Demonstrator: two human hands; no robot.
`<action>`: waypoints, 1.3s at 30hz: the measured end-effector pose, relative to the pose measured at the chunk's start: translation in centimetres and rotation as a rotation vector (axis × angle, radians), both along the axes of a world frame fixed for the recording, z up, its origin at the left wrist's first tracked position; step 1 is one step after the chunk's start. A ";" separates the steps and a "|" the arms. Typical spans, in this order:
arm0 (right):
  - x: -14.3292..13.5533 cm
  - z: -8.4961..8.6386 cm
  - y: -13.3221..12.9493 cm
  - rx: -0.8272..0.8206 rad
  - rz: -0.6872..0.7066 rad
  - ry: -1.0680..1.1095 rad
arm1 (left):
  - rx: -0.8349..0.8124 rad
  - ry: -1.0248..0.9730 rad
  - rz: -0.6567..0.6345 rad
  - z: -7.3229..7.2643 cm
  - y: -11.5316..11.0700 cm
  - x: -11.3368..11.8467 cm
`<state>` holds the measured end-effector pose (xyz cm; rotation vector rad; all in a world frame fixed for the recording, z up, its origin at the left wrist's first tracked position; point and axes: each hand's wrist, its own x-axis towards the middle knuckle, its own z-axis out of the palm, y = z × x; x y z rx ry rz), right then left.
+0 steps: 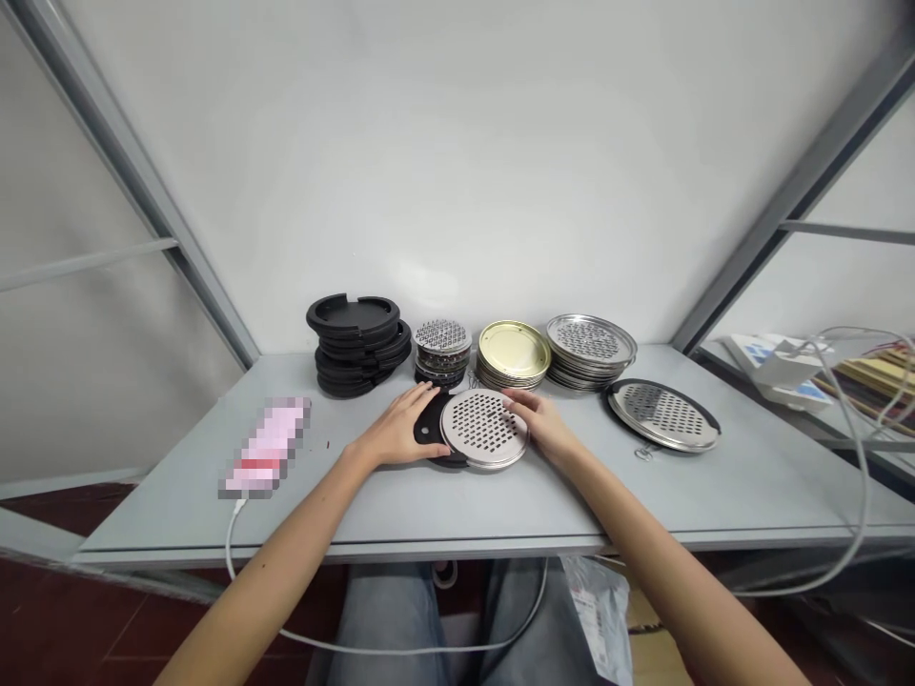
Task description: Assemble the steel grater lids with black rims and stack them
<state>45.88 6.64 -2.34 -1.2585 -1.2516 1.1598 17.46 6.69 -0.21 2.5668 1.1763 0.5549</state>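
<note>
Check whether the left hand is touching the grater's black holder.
Touching. The head view shows the left hand on the black holder, its thumb lying over the near side.

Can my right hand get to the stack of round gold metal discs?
Probably yes: the right hand, its fingers on a round perforated silver metal disc, is just in front of the gold stack, nothing between.

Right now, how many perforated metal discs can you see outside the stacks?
2. One disc has the left hand on its black holder and the right hand at its rim; the other disc lies farther right. More could be hidden beneath either.
</note>
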 end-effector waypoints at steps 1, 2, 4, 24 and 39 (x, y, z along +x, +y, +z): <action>-0.1 0.0 -0.1 0.030 0.041 -0.051 | 0.001 -0.010 0.008 -0.2 0.0 -0.2; -0.1 0.0 -0.2 0.061 0.084 -0.093 | -0.004 -0.013 0.011 -0.3 0.0 -0.5; -0.3 0.0 -0.4 0.117 0.166 -0.148 | -0.032 -0.009 -0.009 -0.5 -0.1 -0.8; 0.2 0.1 -1.6 0.426 0.475 -0.696 | -0.067 -0.044 -0.048 -0.6 -0.4 -1.0; -0.3 0.5 -1.9 0.460 0.324 -0.803 | -0.041 -0.035 -0.029 -0.5 -0.8 -1.0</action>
